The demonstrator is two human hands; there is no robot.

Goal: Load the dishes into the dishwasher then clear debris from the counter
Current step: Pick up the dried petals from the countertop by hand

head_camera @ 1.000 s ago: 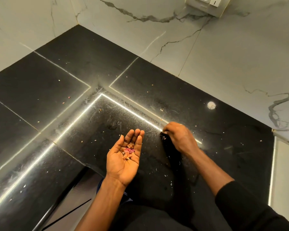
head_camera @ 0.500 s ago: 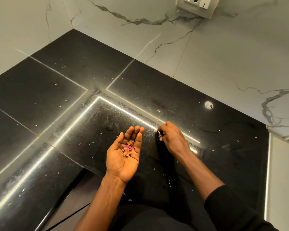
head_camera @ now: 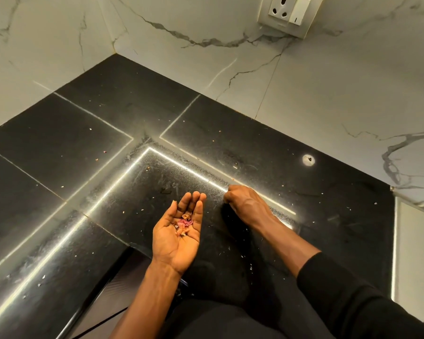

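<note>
My left hand [head_camera: 179, 241] is held palm up over the black counter [head_camera: 230, 123], fingers straight, with a small heap of pink and tan peel scraps [head_camera: 184, 225] lying in the palm. My right hand [head_camera: 247, 206] is just to its right, knuckles up, resting on the counter with its fingertips pinched together at the bright light strip. A tiny scrap seems to be held in the pinch, but the fingers hide it. Small crumbs [head_camera: 235, 165] are scattered across the counter. No dishes or dishwasher are in view.
White marble walls [head_camera: 328, 94] meet in a corner behind the counter, with a socket and switch plate [head_camera: 289, 13] high up. A pale round spot [head_camera: 308, 159] marks the counter on the right. The counter ends at its right edge [head_camera: 393, 241] and at the front edge [head_camera: 123, 265].
My right hand has shifted slightly left along the light strip toward my left hand, fingertips staying pinched. The left hand has kept its palm-up pose with the scraps.
</note>
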